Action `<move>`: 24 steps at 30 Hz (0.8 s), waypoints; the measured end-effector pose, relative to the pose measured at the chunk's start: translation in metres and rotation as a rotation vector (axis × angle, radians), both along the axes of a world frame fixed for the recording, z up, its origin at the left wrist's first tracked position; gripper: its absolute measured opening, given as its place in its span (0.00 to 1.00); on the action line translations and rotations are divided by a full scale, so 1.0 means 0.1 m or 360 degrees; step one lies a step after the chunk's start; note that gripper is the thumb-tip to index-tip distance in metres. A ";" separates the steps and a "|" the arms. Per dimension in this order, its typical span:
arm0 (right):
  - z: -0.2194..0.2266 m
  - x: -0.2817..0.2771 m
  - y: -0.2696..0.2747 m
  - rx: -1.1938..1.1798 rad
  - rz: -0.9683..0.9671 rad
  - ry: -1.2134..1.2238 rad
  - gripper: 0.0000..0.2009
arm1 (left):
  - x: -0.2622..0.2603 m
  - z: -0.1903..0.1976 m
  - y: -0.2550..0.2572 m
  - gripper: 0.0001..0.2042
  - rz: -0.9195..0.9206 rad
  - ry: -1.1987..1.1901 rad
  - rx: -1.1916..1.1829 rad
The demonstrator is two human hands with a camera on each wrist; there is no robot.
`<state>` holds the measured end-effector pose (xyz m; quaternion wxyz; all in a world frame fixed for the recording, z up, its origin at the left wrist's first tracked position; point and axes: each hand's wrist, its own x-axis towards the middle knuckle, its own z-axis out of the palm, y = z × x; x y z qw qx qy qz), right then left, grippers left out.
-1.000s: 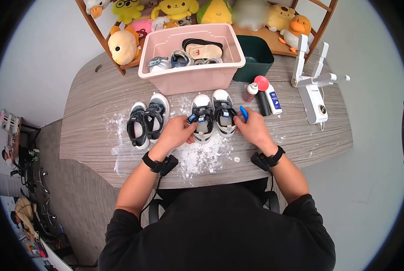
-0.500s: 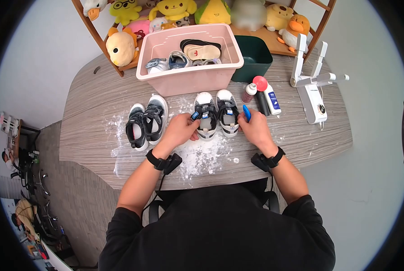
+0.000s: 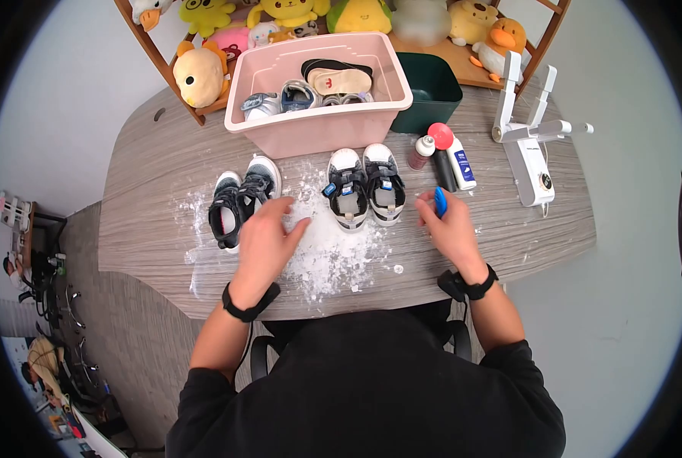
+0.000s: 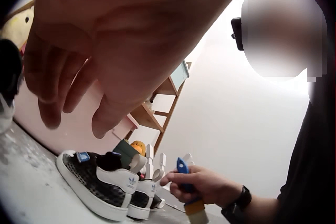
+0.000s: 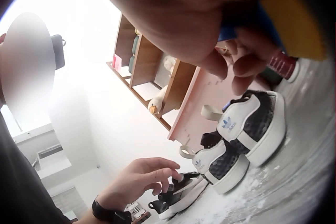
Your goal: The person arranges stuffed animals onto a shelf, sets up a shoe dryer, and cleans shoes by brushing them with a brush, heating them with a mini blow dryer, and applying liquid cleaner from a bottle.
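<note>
In the head view my left hand (image 3: 264, 240) hovers over the table with fingers spread, holding nothing. It partly covers a pair of dark sneakers, the outer sneaker (image 3: 224, 210) and the inner sneaker (image 3: 261, 179). My right hand (image 3: 454, 233) grips a paint-type brush (image 4: 183, 167) by its blue handle, bristles pointing down in the left wrist view. Between the hands stand two black-and-white sneakers, the left one (image 3: 341, 162) and the right one (image 3: 380, 155), side by side with toes toward the bin. Neither hand touches this pair.
White powder (image 3: 322, 263) is scattered across the table. Behind the shoes stands a pink bin (image 3: 318, 133) holding more shoes, beside a dark green bin (image 3: 425, 118). Several bottles, including a white bottle (image 3: 461, 168), and a white rack-like device (image 3: 528, 168) are at right.
My left hand has let go of the middle pair's left sneaker and moved left toward the other pair. My right hand has drawn away to the right with the brush.
</note>
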<state>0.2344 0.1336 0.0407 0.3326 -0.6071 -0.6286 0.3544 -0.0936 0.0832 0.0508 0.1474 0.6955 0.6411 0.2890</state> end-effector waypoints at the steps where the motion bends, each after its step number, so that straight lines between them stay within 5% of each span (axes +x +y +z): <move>1: -0.01 0.05 -0.05 -0.0025 -0.0018 0.0060 0.11 | -0.05 0.03 -0.05 0.20 0.0134 0.0129 0.0116; 4: -0.01 0.11 -0.22 -0.0004 -0.0001 0.0189 0.09 | -0.31 -0.05 -0.14 0.20 0.0282 0.0634 0.0544; 19: -0.02 -0.19 -0.39 0.0135 0.0172 0.0280 0.07 | -0.48 -0.41 -0.14 0.19 0.0305 0.0724 0.0034; 22: 0.10 -0.20 -0.35 0.0349 0.0177 -0.0017 0.11 | -0.51 -0.42 -0.19 0.20 0.0291 0.0723 0.0148; 24: 0.19 -0.29 -0.27 0.0986 0.0385 -0.0319 0.17 | -0.48 -0.42 -0.24 0.22 0.0289 0.0724 0.0200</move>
